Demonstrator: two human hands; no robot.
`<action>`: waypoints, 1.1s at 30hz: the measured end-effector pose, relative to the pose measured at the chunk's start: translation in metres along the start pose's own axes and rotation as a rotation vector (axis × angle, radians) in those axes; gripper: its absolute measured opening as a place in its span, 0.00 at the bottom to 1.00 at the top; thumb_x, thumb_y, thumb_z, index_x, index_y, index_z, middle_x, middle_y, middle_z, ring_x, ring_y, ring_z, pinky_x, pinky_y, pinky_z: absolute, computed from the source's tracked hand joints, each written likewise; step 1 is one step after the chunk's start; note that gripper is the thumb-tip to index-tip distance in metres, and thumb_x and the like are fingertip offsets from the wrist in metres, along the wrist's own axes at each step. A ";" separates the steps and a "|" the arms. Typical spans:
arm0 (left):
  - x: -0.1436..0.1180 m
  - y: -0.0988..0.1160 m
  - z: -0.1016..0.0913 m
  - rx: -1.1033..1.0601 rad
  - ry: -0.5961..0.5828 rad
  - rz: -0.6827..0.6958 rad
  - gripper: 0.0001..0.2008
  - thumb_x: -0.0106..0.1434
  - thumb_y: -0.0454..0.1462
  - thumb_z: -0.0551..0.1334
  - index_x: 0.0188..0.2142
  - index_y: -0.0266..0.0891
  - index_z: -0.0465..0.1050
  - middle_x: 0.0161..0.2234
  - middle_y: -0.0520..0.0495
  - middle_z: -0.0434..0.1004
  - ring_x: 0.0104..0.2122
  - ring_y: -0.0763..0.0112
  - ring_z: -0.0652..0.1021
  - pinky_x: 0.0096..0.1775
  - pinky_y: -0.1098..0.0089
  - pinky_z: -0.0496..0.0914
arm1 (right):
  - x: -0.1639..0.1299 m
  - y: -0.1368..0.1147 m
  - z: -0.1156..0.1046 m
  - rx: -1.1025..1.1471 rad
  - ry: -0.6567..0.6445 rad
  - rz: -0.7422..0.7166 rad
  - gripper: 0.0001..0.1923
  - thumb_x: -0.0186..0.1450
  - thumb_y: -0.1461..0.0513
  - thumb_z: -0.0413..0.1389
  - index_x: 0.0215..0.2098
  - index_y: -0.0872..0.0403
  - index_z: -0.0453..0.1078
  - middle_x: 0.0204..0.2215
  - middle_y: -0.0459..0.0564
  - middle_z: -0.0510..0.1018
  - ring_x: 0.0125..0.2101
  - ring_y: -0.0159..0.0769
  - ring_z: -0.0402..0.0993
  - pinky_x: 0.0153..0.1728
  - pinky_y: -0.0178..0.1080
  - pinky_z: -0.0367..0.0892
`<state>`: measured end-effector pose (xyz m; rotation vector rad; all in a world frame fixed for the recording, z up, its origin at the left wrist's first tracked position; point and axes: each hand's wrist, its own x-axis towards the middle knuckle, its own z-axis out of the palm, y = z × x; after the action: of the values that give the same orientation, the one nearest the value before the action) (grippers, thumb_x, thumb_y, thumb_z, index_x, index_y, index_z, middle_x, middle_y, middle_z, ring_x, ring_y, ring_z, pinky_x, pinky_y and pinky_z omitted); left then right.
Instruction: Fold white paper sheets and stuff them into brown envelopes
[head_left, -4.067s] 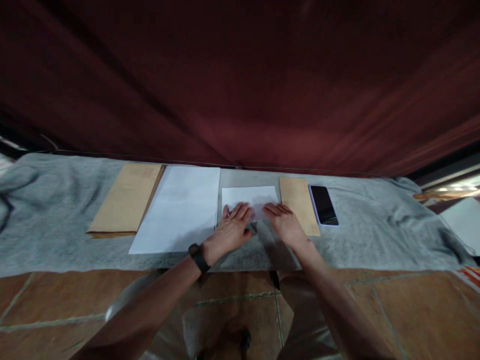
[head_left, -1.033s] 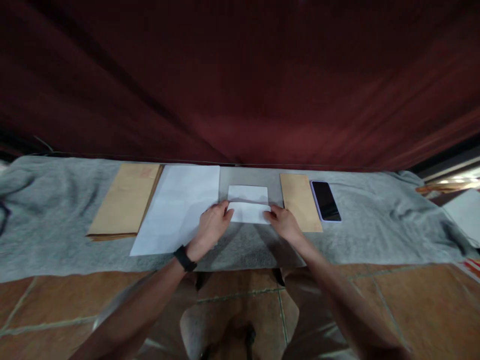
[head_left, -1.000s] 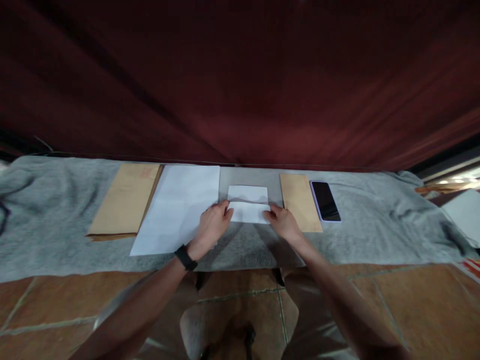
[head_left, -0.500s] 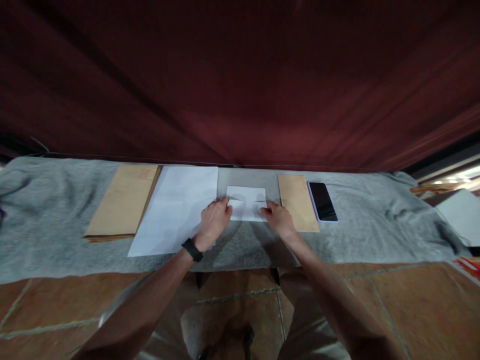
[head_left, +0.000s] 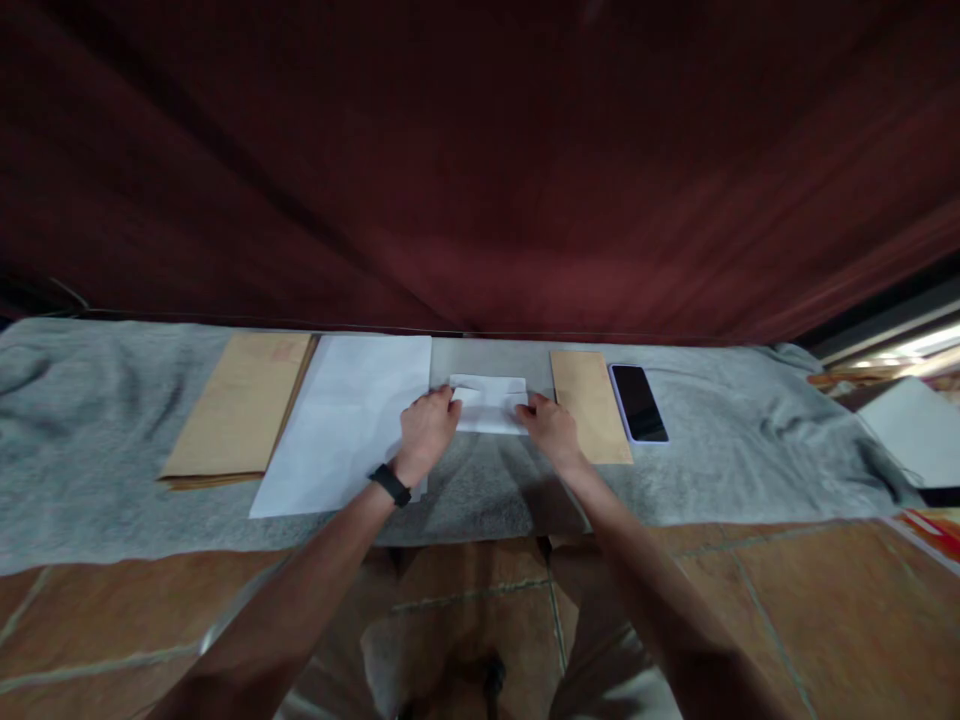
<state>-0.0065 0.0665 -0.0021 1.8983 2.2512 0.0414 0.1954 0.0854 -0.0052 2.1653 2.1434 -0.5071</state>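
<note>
Two ends of the folded paper are pinched by left hand and right hand, presumably to keep it straight.

Sheet: plain paper, matt, pretty smooth. Stack: same stuff. Envelopes: kraft-looking paper, dull. Phone: glossy screen, plasticky rim. Towel: cloth, kinda fuzzy. Curtain: looks like fabric, mostly matt. Tiles: terracotta-ish. Wristband: matt, can't tell if rubber or fabric.
</note>
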 end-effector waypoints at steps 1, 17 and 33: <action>0.002 0.001 0.000 0.002 0.002 -0.001 0.17 0.72 0.44 0.50 0.50 0.42 0.73 0.42 0.39 0.83 0.44 0.55 0.82 0.43 0.63 0.73 | 0.001 -0.001 0.000 -0.003 0.007 0.005 0.19 0.75 0.51 0.47 0.50 0.51 0.75 0.43 0.55 0.84 0.45 0.43 0.82 0.42 0.37 0.71; 0.015 0.007 0.006 -0.007 0.084 -0.019 0.18 0.74 0.43 0.48 0.52 0.39 0.71 0.41 0.36 0.83 0.44 0.53 0.82 0.42 0.63 0.72 | 0.017 -0.008 0.014 -0.062 0.172 0.039 0.23 0.76 0.50 0.45 0.53 0.57 0.71 0.40 0.62 0.84 0.42 0.47 0.83 0.43 0.41 0.73; 0.020 0.006 0.012 0.009 0.112 -0.051 0.18 0.74 0.42 0.48 0.54 0.39 0.70 0.40 0.37 0.83 0.44 0.54 0.83 0.42 0.63 0.73 | 0.016 -0.010 0.018 -0.077 0.306 0.002 0.19 0.77 0.53 0.45 0.53 0.58 0.68 0.40 0.60 0.83 0.39 0.45 0.81 0.39 0.40 0.70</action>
<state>-0.0015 0.0857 -0.0155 1.8867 2.3754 0.1334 0.1820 0.0961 -0.0242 2.3306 2.2584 -0.0934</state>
